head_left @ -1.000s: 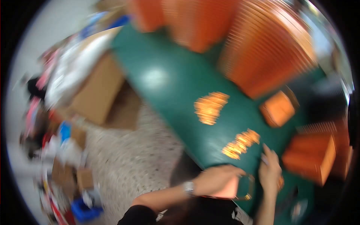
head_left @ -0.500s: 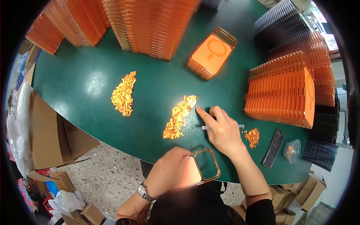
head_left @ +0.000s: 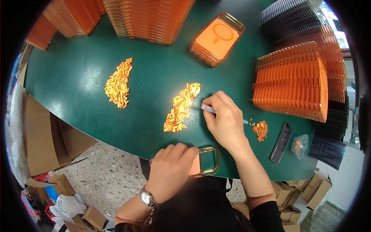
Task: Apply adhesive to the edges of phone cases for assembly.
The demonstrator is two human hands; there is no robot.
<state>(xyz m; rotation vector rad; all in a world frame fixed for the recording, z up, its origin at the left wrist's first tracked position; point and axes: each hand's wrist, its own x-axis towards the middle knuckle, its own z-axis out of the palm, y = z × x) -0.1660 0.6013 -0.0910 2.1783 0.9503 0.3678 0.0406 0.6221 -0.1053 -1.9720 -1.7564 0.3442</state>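
At the table's near edge, my left hand [head_left: 172,166] grips an orange phone case [head_left: 196,167] with a gold rim round its large camera opening; the hand covers most of the case. My right hand [head_left: 224,121] is closed round a slim, pale pen-like tool [head_left: 208,109], whose thicker end points left. Just left of that hand lies a pile of small shiny gold-orange pieces [head_left: 181,106]. A second pile of similar pieces [head_left: 118,84] is farther left. To the right of my right wrist sits a small heap of finer orange bits [head_left: 261,130].
Orange cases are stacked at the far left [head_left: 150,19], far middle [head_left: 216,38] and right [head_left: 290,85]. Dark cases [head_left: 290,19] stand behind the right stack. A flat black slab [head_left: 281,143] and a clear plastic cup [head_left: 299,147] lie on the green table [head_left: 154,69]. Cardboard boxes [head_left: 38,135] stand at left.
My right hand has gone from a stretched forefinger by the gold pile to a closed grip on the pen-like tool. The phone case has flattened and shifted toward the table edge. The view has shifted slightly.
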